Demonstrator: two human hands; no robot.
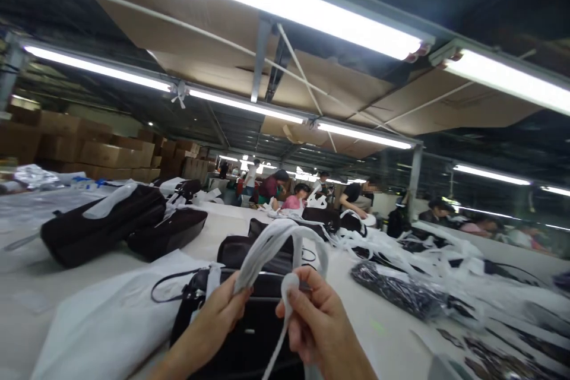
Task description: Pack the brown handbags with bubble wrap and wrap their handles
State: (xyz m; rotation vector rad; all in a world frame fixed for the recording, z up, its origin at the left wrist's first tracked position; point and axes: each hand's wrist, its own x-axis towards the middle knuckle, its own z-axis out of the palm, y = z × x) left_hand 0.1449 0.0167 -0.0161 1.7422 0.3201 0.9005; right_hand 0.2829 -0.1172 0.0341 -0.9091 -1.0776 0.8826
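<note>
A black handbag stands in front of me on the white table. Its handle arches above it, wrapped in white foam-like material. My left hand is closed around the left side of this wrapped handle. My right hand pinches a white wrapping strip between thumb and fingers near the handle's right side, and the strip's tail hangs down over the bag. A thin black strap loop sticks out at the bag's left.
Black bags lie at the left, beside a white sheet. White strips and a plastic-wrapped dark bundle lie at the right. Metal pieces are at the lower right. Several people work farther back; cartons are stacked at the far left.
</note>
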